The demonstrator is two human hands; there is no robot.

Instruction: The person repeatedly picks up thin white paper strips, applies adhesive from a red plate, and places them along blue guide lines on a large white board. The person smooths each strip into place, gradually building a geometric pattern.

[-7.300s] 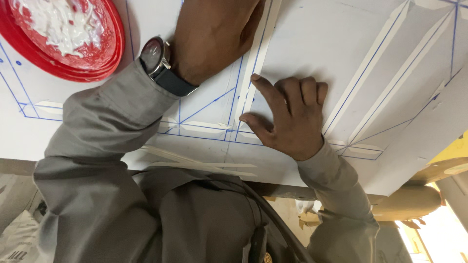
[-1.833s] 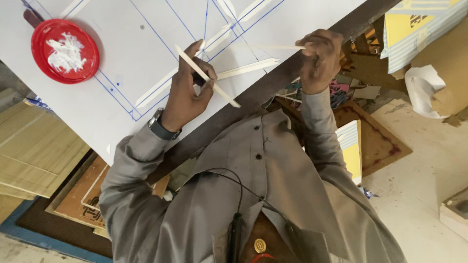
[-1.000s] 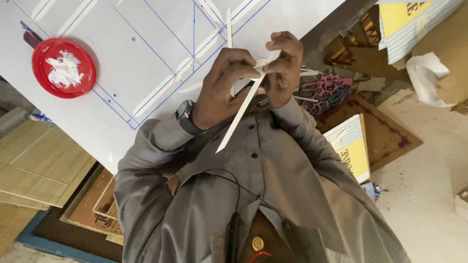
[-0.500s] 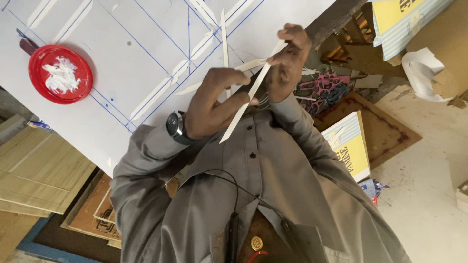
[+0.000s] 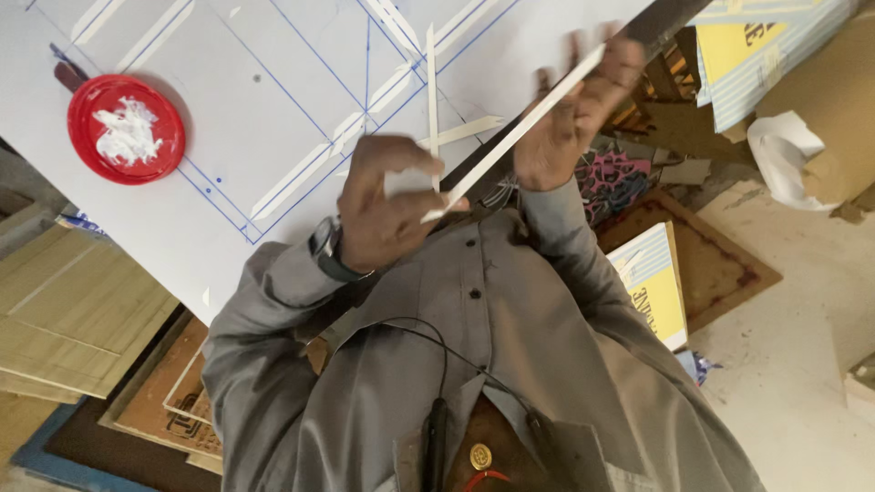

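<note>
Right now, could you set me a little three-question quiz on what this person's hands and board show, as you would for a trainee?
1. True or false: both hands hold the same long pale strip.
2. What lies in the red dish on the white board? A) white paste B) nails C) blue ink
3. Which wrist wears the watch?

Key:
1. True: the left hand grips its lower end, the right hand its upper part.
2. A
3. The left.
</note>
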